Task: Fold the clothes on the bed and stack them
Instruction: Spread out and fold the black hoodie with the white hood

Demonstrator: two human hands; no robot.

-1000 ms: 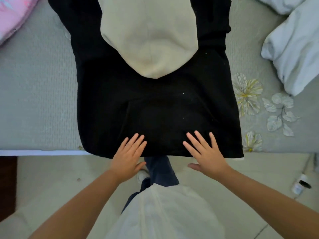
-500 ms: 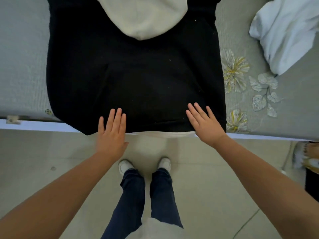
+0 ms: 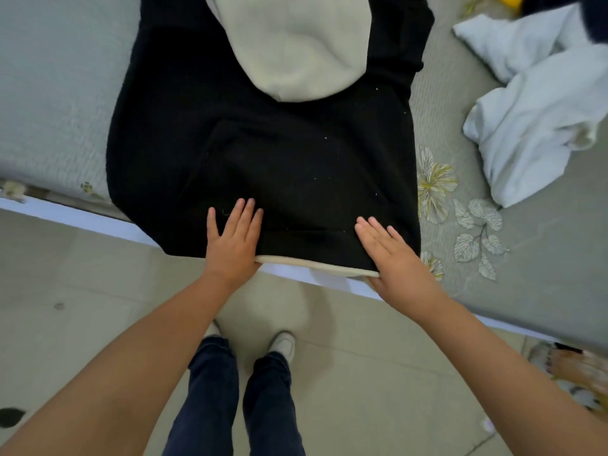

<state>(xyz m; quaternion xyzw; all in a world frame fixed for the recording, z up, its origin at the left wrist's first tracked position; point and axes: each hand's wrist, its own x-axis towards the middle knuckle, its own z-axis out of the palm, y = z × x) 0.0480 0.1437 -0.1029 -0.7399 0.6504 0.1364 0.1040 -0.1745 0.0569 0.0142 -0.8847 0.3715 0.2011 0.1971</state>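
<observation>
Two hands lay flat on the near hem of a black hoodie (image 3: 263, 153) spread on the bed (image 3: 49, 93). Left hand (image 3: 233, 241) had straight, slightly spread fingers (image 3: 245, 215) resting on the fabric left of centre, gripping nothing. Right hand (image 3: 393, 258) was the same near the hem's right corner, palm down, fingers (image 3: 371, 230) straight, nothing pinched. A cream lining edge (image 3: 316, 266) showed under the hem between the hands, at the bed's edge.

Key relation: the hoodie stretched straight away from both hands, long axis running from the hem up to the cream hood (image 3: 292, 47), which lay on the garment's upper part. Sleeves looked already tucked in, so the body read as a narrow rectangle. Both hands were about equally near the hem; right sat closer to its corner, left well in from its corner.

Judgement: next move was likely taking the hem and carrying it away toward the hood, folding across the long axis. Left hand would probably need to slide outward first, or the left corner could sag.

Pale blue crumpled clothes (image 3: 533, 126) sat well apart to the right, unfolded. No stack visible.
</observation>
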